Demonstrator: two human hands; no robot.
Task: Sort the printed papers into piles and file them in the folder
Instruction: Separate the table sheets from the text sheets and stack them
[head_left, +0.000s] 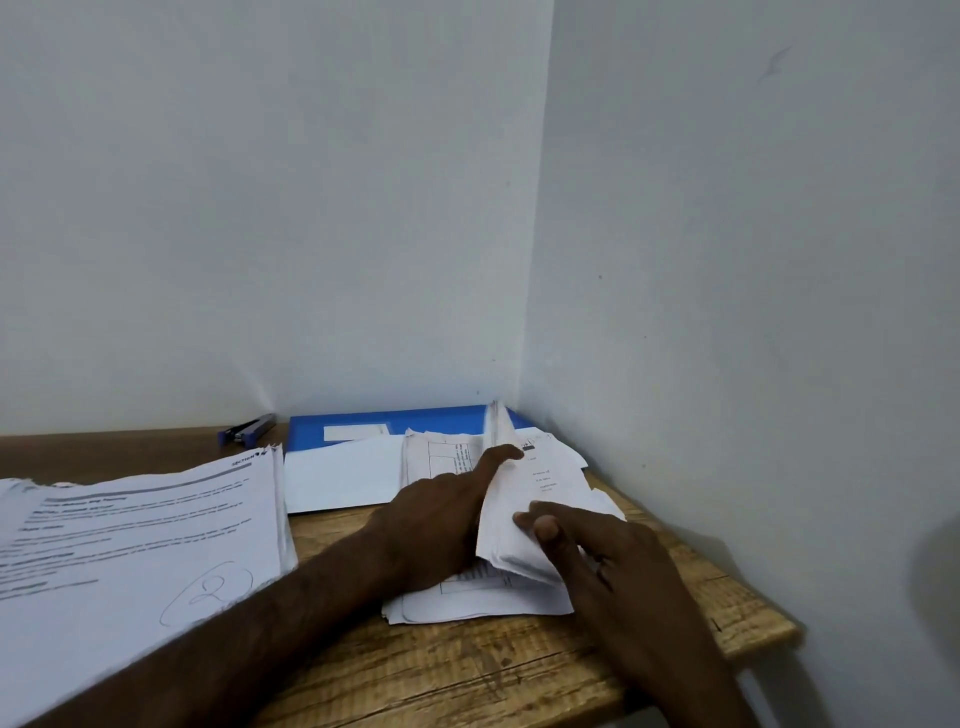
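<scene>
White sheets (524, 499) are half lifted from the small pile (467, 608): your right hand (613, 556) pinches their edge, your left hand (441, 519) presses beside them, fingers straight. Pull fast and they can slip or crease. Loose papers (343, 473) partly cover the blue folder (395, 421) behind; a big pile (145, 535) lies left.

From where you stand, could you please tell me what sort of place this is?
Most likely a small office or study corner: a wooden desk pushed into the corner of plain walls, piles of printed papers on it, and a blue folder at the back.
</scene>
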